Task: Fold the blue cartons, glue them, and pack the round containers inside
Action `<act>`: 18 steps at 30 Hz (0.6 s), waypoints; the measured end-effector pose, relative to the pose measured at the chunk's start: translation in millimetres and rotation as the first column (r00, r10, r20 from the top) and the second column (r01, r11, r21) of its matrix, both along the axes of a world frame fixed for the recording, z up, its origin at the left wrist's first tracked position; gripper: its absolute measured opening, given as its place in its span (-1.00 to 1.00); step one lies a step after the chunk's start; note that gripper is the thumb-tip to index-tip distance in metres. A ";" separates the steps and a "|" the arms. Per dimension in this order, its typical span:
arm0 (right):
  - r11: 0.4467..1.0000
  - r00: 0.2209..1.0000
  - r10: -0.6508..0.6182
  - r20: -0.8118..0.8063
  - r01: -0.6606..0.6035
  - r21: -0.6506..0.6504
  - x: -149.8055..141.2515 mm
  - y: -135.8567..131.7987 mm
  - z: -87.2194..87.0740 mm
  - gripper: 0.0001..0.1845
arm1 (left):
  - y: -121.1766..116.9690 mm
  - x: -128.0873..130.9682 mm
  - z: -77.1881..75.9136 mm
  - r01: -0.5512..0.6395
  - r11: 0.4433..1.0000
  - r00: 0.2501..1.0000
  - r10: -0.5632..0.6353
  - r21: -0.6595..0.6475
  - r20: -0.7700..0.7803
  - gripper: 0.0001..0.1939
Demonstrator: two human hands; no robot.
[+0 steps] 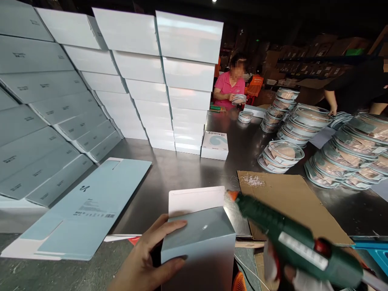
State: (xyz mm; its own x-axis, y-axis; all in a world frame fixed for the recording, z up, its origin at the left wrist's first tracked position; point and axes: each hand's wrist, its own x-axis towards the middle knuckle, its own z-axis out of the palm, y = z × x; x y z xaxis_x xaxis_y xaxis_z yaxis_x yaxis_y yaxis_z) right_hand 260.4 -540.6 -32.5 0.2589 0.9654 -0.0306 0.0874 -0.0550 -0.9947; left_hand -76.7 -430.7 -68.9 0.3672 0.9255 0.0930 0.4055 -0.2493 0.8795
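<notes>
My left hand (151,250) grips a pale blue carton (200,250) at the table's near edge, fingers on its top and thumb on the near side. A white flap (195,201) stands up at the carton's far edge. On the top panel is a small whitish spot; I cannot tell whether it is glue or glare. My right hand (287,271), blurred and partly hidden, is wrapped around a dark green hot glue gun (281,226). The gun's orange nozzle points left, just right of the flap and apart from it.
Flat blue carton blanks (91,202) overhang the table edge on the left. Tall stacks of finished boxes (188,72) stand behind. Cardboard (287,202) lies on the right, beside piles of clear round packs (348,149). A person in pink (226,87) sits across the table.
</notes>
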 end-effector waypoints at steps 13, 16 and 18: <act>0.944 0.942 -0.268 0.203 0.299 -0.141 23.8 35.8 15.5 -0.25 | 6.6 -8.5 -21.5 0.127 0.988 0.991 -0.130 -0.086 -0.021 -0.39; 0.961 0.958 0.276 0.072 -0.277 0.009 -28.3 47.8 5.2 0.34 | 1.2 1.1 -13.7 0.095 0.993 0.993 -0.089 -0.069 0.080 -0.50; 0.899 0.910 0.414 0.039 -0.415 0.142 -47.1 54.8 -9.4 0.29 | -2.8 9.6 -13.1 0.080 0.996 0.970 -0.067 -0.049 0.233 -0.58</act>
State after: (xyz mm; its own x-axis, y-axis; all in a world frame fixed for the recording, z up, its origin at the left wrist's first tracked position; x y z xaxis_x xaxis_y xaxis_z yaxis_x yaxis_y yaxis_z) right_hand 213.3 -485.8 -42.0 -0.1659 0.9792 0.1169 0.0783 0.1313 -0.9883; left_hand -67.2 -433.5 -82.0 0.4091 0.9030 0.1310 0.1717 -0.2172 0.9609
